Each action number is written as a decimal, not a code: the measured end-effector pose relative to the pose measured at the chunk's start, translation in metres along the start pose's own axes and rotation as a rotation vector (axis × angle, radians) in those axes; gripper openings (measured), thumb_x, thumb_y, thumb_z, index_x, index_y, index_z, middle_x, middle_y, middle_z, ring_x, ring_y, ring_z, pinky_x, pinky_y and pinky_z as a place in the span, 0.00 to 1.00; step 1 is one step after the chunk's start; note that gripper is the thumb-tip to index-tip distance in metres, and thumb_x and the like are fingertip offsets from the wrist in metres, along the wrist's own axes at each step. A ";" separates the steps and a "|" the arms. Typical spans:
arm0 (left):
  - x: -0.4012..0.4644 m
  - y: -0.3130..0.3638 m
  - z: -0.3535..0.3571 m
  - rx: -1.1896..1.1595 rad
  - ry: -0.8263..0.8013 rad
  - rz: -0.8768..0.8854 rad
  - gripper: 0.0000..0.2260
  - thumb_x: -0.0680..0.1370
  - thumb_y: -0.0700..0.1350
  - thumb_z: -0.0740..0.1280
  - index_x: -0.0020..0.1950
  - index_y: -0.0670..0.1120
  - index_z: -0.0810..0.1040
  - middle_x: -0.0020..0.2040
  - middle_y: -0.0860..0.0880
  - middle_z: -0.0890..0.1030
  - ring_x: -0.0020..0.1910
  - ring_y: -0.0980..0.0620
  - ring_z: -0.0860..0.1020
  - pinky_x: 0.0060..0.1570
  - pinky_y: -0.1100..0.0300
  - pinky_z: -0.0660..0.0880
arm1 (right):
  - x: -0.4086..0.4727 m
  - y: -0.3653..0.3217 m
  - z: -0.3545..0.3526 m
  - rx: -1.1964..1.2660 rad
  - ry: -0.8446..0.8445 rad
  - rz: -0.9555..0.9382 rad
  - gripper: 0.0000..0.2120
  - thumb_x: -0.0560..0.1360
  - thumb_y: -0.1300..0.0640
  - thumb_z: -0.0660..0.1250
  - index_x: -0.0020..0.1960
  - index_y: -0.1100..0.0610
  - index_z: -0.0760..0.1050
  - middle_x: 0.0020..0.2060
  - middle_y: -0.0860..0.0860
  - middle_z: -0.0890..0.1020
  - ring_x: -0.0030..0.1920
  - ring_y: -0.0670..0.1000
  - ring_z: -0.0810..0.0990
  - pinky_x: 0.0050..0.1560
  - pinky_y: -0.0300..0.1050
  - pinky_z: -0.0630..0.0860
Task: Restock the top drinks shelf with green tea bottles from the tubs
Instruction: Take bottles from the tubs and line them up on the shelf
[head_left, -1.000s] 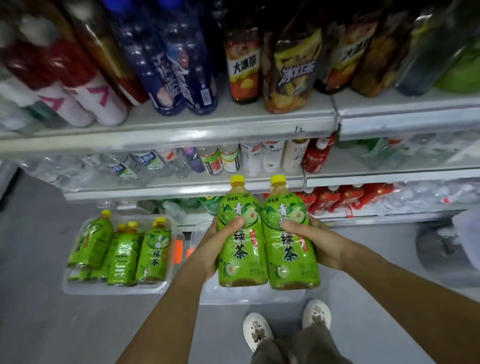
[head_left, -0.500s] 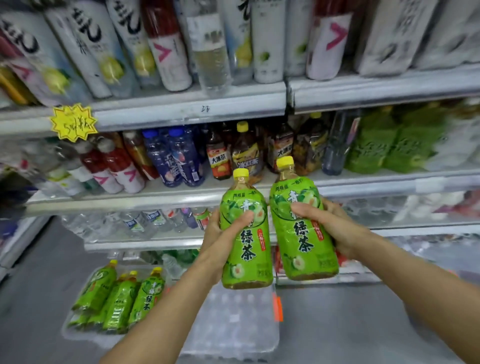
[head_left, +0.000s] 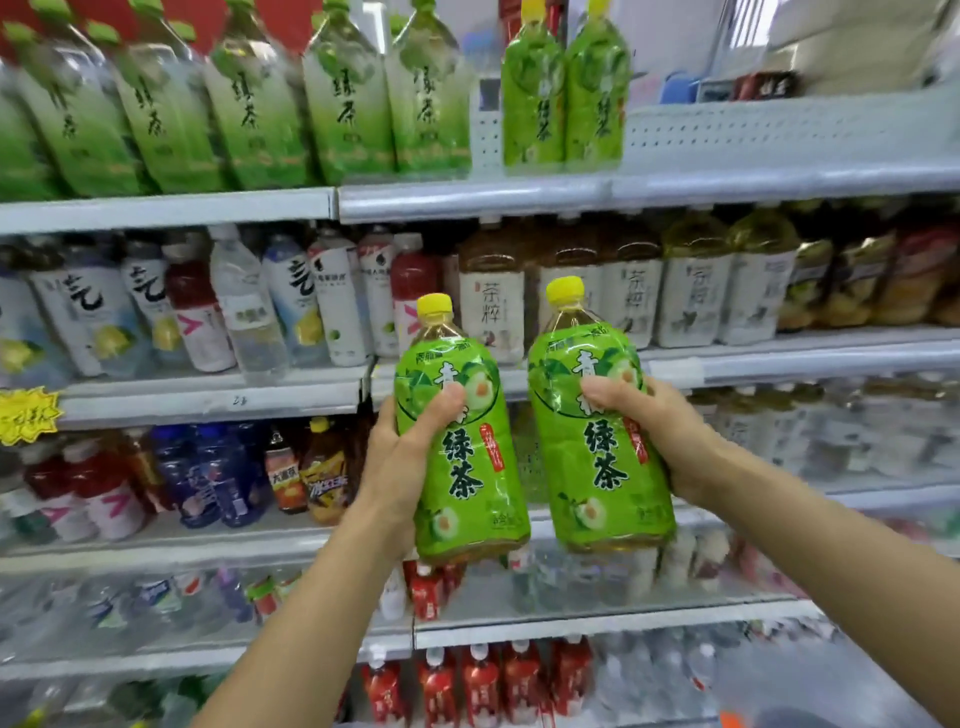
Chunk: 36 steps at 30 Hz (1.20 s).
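Observation:
My left hand (head_left: 400, 457) grips a green tea bottle (head_left: 467, 467) with a yellow cap, held upright in front of the shelves. My right hand (head_left: 654, 431) grips a second green tea bottle (head_left: 597, 457) beside it, slightly higher. The two bottles stand a little apart. Above them is the top shelf (head_left: 675, 182), where two matching green tea bottles (head_left: 563, 98) stand near the middle. To their right the top shelf is bare back to its perforated panel. The tubs are out of view.
Taller green tea bottles with green caps (head_left: 249, 109) fill the top shelf's left half. The shelf below (head_left: 218, 389) carries white, clear and brown drink bottles. A yellow price star (head_left: 28, 415) sticks out at the left. Lower shelves hold red, blue and clear bottles.
Both hands have lifted the two bottles from knee height to chest height. My view has tilted upward, so the tub and floor have dropped out of sight and the top shelf has appeared.

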<state>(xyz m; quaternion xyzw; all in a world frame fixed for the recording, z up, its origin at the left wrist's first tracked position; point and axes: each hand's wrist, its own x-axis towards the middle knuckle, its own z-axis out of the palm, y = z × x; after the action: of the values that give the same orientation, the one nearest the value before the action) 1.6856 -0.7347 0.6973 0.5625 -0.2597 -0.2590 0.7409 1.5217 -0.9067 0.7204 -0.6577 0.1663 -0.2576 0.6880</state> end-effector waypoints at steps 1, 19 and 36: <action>0.003 0.007 0.014 -0.005 -0.010 0.014 0.30 0.65 0.60 0.78 0.64 0.54 0.76 0.54 0.46 0.86 0.50 0.43 0.86 0.51 0.39 0.82 | 0.000 -0.012 -0.010 -0.016 0.000 -0.022 0.32 0.59 0.46 0.77 0.58 0.62 0.77 0.47 0.61 0.85 0.44 0.59 0.85 0.41 0.51 0.83; 0.159 0.122 0.140 0.004 -0.160 0.263 0.47 0.56 0.68 0.81 0.71 0.52 0.74 0.61 0.43 0.83 0.58 0.39 0.83 0.57 0.36 0.78 | 0.132 -0.202 -0.110 -0.041 0.182 -0.447 0.28 0.66 0.42 0.74 0.61 0.56 0.80 0.52 0.57 0.86 0.49 0.57 0.85 0.49 0.54 0.82; 0.248 0.156 0.203 0.004 -0.102 0.421 0.51 0.55 0.74 0.77 0.73 0.52 0.71 0.63 0.44 0.81 0.59 0.40 0.82 0.57 0.40 0.79 | 0.270 -0.245 -0.177 -0.160 0.599 -0.625 0.35 0.61 0.41 0.80 0.61 0.53 0.71 0.54 0.51 0.80 0.53 0.51 0.81 0.59 0.54 0.79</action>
<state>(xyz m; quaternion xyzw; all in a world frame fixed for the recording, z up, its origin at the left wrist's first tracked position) 1.7442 -1.0083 0.9186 0.4832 -0.4093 -0.1263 0.7635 1.6068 -1.2071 0.9792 -0.6240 0.1710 -0.6189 0.4454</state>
